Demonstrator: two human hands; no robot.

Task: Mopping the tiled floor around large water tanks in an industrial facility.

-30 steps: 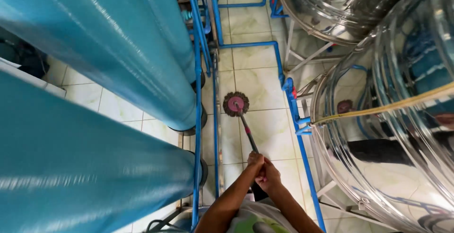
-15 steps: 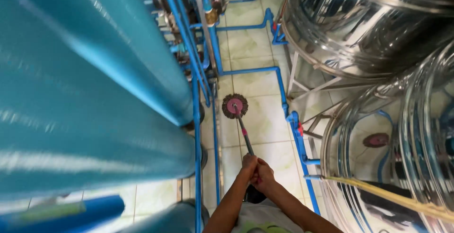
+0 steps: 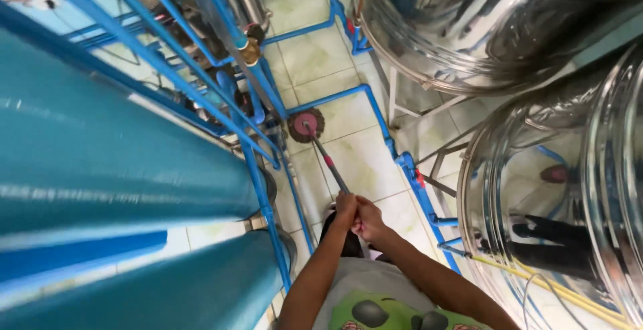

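Both hands grip the top end of a mop handle [image 3: 329, 164]; the left hand [image 3: 345, 207] is wrapped around the shaft with fingers curled shut, and the right hand [image 3: 367, 219] closes around it just beside, touching the left, at about six o'clock in the view. The thin handle runs up toward eleven o'clock from the hands, tilted, down to a round mop head [image 3: 306, 124] with a pink centre and a dark fringe; the head rests on the pale tiled floor [image 3: 362, 159] near the middle of the view. Blue pipes [image 3: 264, 189] run along the floor and upward at ten and nine o'clock, just beside the mop head; large teal cylindrical tanks [image 3: 114, 162] fill the nine o'clock side. Shiny stainless steel tanks [image 3: 469, 29] stand at one and three o'clock on metal legs, well apart from the mop head; a yellow hose [image 3: 536, 283] lies at four o'clock beneath the nearer steel tank.
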